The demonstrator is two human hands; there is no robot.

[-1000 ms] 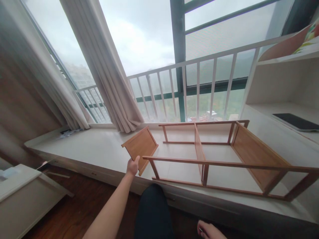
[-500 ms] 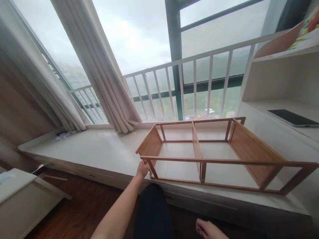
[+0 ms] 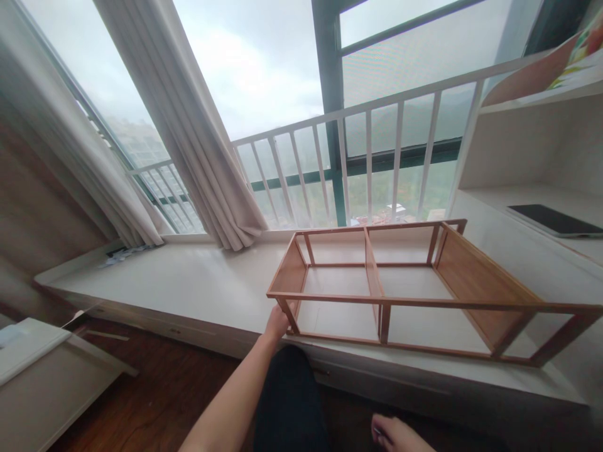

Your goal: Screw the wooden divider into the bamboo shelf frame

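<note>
- Window: fills the back of the view, overcast sky outside, white railing across its lower part. Curtain hangs at left, its hem resting on the ledge.
- Window ledge: long white surface; carries the wooden piece. Small pale scraps in the far left corner, too small to identify.
- White shelf unit: at right, a dark flat tablet lying on its lower board.
- Wooden frame: lies on the ledge, right of centre, long side toward the person. Two long rails front and back, a middle divider, a solid panel at the right end.
- Left end panel: stands upright between the front and back rails, closing the left end. Judged seated in place; whether it is fastened cannot be told.
- Progress, as a judgement: box outline complete on all four sides plus divider. No screws, tools or loose parts in view; any fixing is left to do.
- Left hand: at the front left corner of the frame, fingers closed around the corner post. Grip looks light; fingertips hidden behind the wood.
- Right hand: low at bottom edge, away from the frame; it appears to hold something small, but too little shows to tell how it is closed.
</note>
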